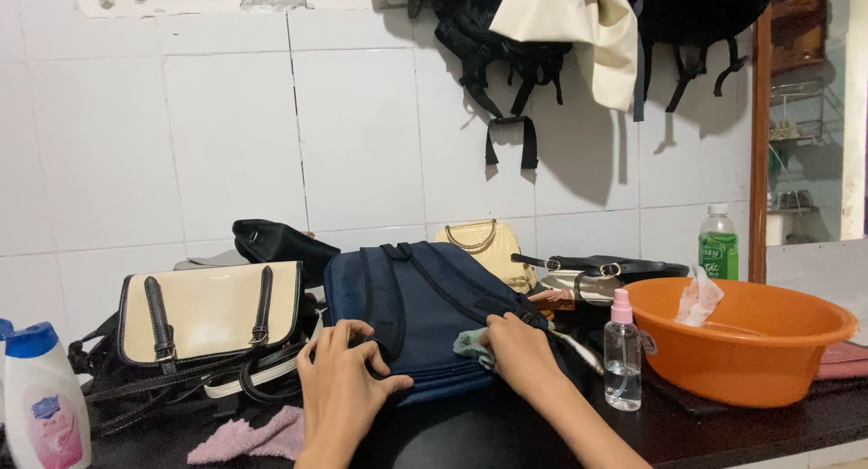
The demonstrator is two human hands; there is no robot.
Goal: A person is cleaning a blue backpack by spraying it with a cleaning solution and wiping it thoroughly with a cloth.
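Fingers of the left hand (346, 379) spread and curled, tips pressing the near end of a navy blue fabric backpack (418, 308) beside its dark shoulder strap; nothing enclosed in the palm. Right hand (522, 356) clenched around a small pale green cloth (470, 344), pushing it against the backpack's right side (only a corner of cloth shows past the knuckles). Backpack lies flat, straps up, mid-counter near the front edge of the dark counter (723, 428). Cream handbag with black straps (210, 311) just left of it; clear spray bottle with pink cap (622, 351) and orange plastic basin (750, 342) to the right. Both forearms cut off at the bottom. White bottle with blue cap (41, 397) clipped at the left edge.
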